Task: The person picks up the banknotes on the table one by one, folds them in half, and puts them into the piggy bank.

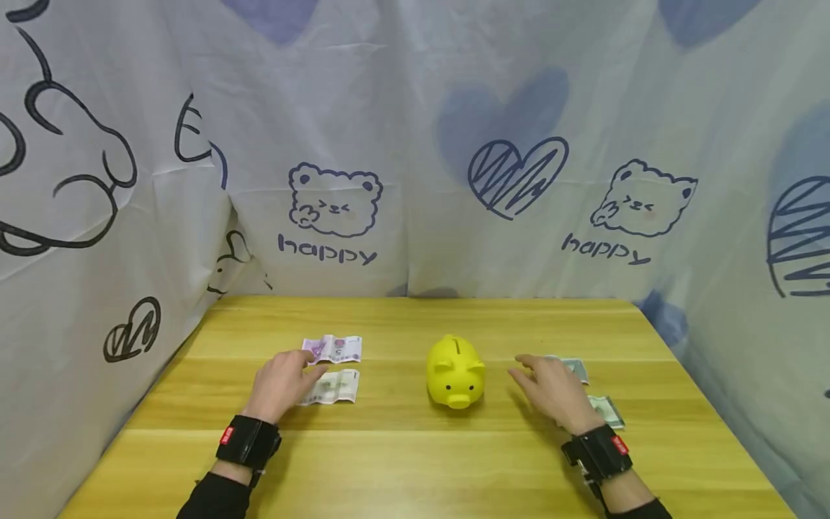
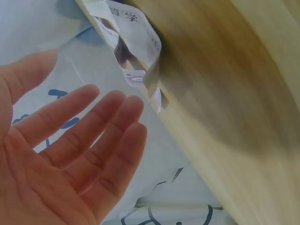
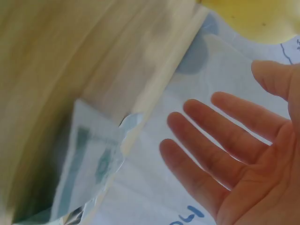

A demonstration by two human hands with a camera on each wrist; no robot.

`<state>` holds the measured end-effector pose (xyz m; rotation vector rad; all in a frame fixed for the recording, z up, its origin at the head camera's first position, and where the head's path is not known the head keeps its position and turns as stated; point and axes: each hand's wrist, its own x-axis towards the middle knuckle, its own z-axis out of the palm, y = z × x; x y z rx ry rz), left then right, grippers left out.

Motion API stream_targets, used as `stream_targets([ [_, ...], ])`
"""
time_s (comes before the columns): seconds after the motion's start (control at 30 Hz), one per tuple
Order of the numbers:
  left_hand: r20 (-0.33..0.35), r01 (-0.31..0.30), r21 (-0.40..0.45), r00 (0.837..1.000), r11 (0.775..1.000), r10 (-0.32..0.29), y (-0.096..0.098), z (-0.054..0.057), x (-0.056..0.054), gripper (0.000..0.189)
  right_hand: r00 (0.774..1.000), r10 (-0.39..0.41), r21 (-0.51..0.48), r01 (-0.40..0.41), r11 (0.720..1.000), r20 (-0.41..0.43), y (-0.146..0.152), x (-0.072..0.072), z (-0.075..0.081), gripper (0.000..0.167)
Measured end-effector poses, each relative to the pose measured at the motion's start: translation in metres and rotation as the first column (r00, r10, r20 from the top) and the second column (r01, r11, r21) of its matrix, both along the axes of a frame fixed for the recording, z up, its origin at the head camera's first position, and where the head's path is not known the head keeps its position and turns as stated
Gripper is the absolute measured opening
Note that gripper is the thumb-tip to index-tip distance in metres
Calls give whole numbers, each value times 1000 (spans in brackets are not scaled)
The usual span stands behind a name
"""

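A yellow piggy bank (image 1: 456, 375) with a slot along its back stands mid-table, its snout toward me. Left of it lie two creased banknotes, a purple banknote (image 1: 344, 349) behind a pale grey-green banknote (image 1: 342, 386). My left hand (image 1: 279, 386) hovers beside these notes, fingers relaxed and nothing held. To the right of the piggy bank are two greenish banknotes, the farther banknote (image 1: 577, 370) and the nearer banknote (image 1: 607, 412), both partly hidden by my right hand (image 1: 554, 389). The wrist views show the left palm (image 2: 61, 173) and right palm (image 3: 262, 173) bare, fingers extended.
The wooden table (image 1: 415, 468) reaches back to a white curtain (image 1: 415, 144) printed with hearts and bears, which also hangs along both sides. A black band (image 1: 249, 441) wraps the left wrist, and a matching band (image 1: 599, 453) the right.
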<state>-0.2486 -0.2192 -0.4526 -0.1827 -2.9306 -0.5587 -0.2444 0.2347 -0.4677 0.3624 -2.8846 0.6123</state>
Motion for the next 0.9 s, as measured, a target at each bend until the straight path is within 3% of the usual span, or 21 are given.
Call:
stream_targets([
  [0.23,41,-43,22,998,999,42,-1,5,-2,38,991,1,-27,-5,1000,-135,-10,1,7,37],
  [0.43,46,-51,17,998,999,50,-2,7,-2,36,967,22,-61,-39,997,-253,-23,8,19,29],
  [0.9,52,-63,11,997,998,62,-3,4,-1,32,861,127,-70,-185,980,-493,-54,29,34,7],
])
